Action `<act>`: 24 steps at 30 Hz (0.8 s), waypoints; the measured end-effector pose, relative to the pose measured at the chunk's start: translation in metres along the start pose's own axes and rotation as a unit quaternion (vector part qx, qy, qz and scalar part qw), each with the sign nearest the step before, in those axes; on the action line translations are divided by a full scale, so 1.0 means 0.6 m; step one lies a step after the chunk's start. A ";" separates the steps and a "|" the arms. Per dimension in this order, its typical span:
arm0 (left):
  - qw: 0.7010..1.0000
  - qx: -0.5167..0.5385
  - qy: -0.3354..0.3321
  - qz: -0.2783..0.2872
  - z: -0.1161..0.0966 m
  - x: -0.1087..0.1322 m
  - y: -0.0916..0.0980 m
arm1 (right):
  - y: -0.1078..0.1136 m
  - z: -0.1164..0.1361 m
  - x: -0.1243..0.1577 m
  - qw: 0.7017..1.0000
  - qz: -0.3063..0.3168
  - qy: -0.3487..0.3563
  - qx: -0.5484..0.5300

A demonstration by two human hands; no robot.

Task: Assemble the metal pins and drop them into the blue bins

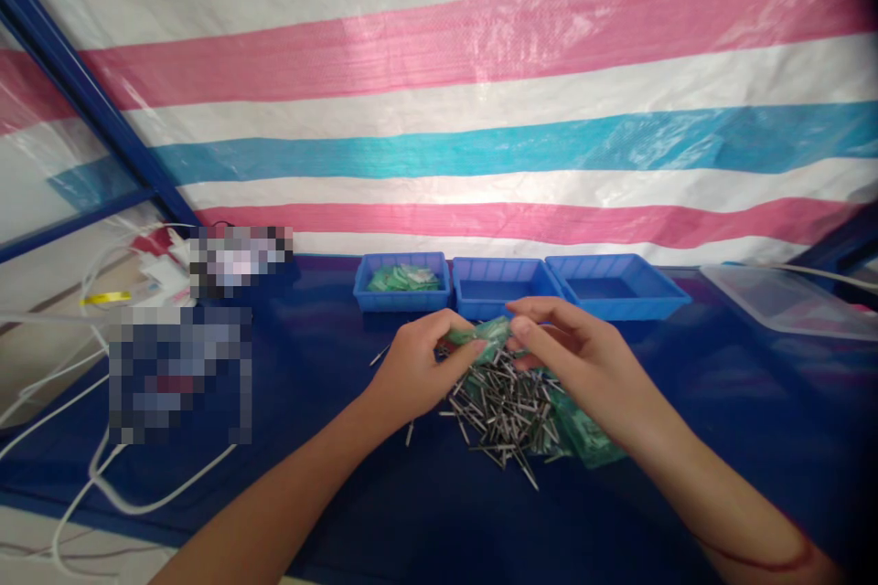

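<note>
My left hand [431, 358] pinches a small green plastic bag [492, 336] between thumb and fingers. From the other side my right hand [569, 338] meets the bag's edge, its thumb and fingertips closed there. Whatever the bag contains is too small to make out. Below both hands lies a loose pile of thin metal pins [511, 416], grey and silvery, pointing every way. Partly behind my right wrist, more green plastic bags [586, 430] rest against the pile's right side.
Behind the pile stand a blue bin [401, 300] with green bags, a second blue bin [504, 297] and a third blue bin [617, 292]. White cables [130, 507] trail across the left. A clear plastic lid [788, 302] lies at right, before a striped sheet [480, 137].
</note>
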State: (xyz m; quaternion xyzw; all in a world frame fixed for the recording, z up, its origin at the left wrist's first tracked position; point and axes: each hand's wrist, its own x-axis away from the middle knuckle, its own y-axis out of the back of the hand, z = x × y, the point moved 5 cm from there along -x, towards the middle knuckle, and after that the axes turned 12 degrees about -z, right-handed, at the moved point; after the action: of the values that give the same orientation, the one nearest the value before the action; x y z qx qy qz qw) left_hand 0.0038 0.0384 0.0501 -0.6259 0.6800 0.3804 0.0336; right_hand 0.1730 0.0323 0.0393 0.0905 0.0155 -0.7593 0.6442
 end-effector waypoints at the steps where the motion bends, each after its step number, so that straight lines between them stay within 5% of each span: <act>1: 0.999 -0.026 -0.036 -0.023 -0.002 -0.001 0.005 | -0.001 -0.003 0.001 1.000 0.002 -0.031 0.001; 6: 0.955 -0.164 -0.245 -0.038 -0.018 0.008 0.007 | -0.030 -0.022 0.018 0.975 0.132 -0.176 -0.039; 11: 0.949 -0.170 -0.265 0.007 -0.034 0.015 -0.001 | -0.026 -0.020 0.010 0.984 0.133 -0.114 -0.036; 14: 0.983 -0.092 -0.159 -0.022 -0.027 0.009 0.007 | -0.004 -0.006 -0.005 0.994 0.058 0.046 0.076; 17: 0.998 0.022 0.045 -0.027 0.010 0.004 0.001 | 0.007 0.019 0.000 0.945 -0.020 0.268 0.187; 20: 0.966 0.139 0.219 -0.013 0.041 0.008 -0.021 | -0.005 0.032 0.023 0.878 0.000 0.437 0.196; 24: 0.904 0.299 0.306 -0.027 0.048 0.012 -0.041 | -0.019 0.031 0.038 0.823 0.026 0.519 0.229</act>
State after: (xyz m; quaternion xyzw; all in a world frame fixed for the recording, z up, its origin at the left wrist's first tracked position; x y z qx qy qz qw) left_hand 0.0113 0.0505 0.0146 -0.6899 0.7218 -0.0515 0.0194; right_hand 0.1559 0.0096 0.0528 0.6161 0.1709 -0.5652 0.5214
